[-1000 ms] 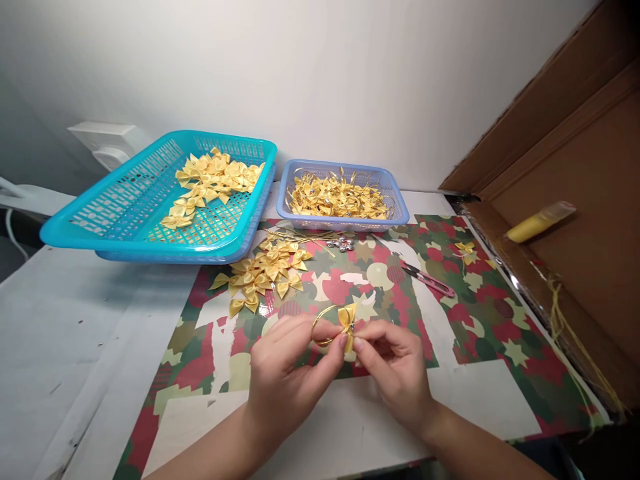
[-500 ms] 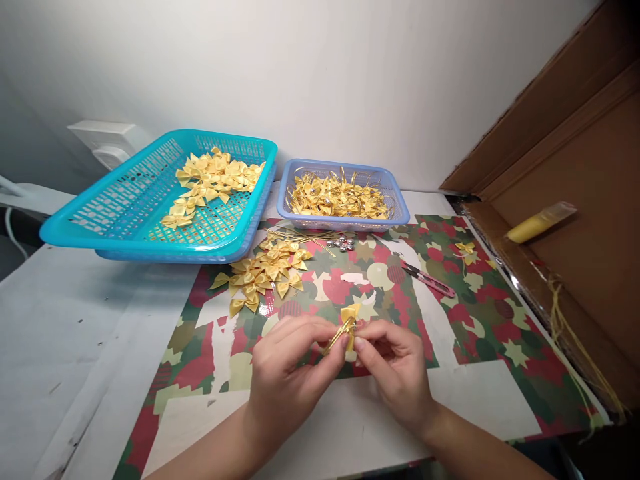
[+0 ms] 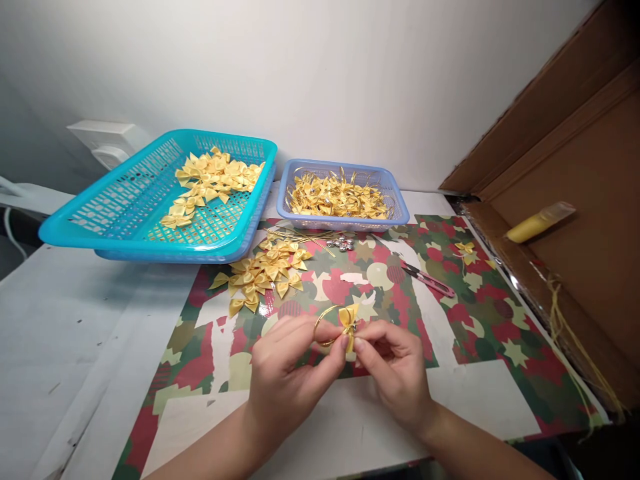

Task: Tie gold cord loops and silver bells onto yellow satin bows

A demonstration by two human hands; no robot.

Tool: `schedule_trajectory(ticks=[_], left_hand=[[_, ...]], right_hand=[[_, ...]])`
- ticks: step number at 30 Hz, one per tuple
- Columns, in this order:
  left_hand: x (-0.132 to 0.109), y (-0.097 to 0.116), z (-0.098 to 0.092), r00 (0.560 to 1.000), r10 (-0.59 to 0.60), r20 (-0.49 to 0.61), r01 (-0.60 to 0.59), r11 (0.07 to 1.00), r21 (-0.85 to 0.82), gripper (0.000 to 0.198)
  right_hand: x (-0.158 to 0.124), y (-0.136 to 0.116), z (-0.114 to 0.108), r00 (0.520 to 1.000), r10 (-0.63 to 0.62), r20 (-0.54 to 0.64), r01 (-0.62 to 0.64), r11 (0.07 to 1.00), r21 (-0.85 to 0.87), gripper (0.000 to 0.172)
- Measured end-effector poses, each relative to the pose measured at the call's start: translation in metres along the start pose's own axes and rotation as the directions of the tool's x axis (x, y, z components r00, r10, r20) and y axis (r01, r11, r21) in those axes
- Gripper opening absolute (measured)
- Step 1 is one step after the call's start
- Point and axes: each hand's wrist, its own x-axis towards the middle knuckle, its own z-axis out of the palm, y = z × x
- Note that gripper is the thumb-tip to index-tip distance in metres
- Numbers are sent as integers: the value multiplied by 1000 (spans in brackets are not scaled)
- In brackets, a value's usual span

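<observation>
A yellow ribbon bow [image 3: 349, 315] with a looped gold wire [image 3: 320, 323] stands upright between my two hands. My left hand [image 3: 297, 363] pinches the bow and wire between thumb and forefinger. From the other side, my right hand [image 3: 395, 363] closes thumb and forefinger on the bow's right edge, close to a small silver piece. Loose yellow bows [image 3: 265, 270] lie in a heap beyond my left hand. Behind them are gold wires [image 3: 305, 235] and a few silver charms [image 3: 342, 245].
A turquoise basket [image 3: 125, 237] with bows stands at the left, stacked on a blue one. A smaller blue basket [image 3: 345, 220] holds wired bows. Pink-handled snips [image 3: 433, 283] and a single bow [image 3: 465, 248] lie at the right, near a cardboard box [image 3: 575, 267] bearing a yellow tube [image 3: 540, 223].
The gold wire loop has swung from a narrow, edge-on slant to a wide, round ring left of the bow. Both hands have kept nearly the same place and grip.
</observation>
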Motion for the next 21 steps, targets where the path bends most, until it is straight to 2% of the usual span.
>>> schedule_trajectory(ticks=[21], left_hand=[[-2,-1,0,996,-66,57,69,996,-48,10]], right_hand=[[0,4,3,999,43,11,-44,991,127,14]])
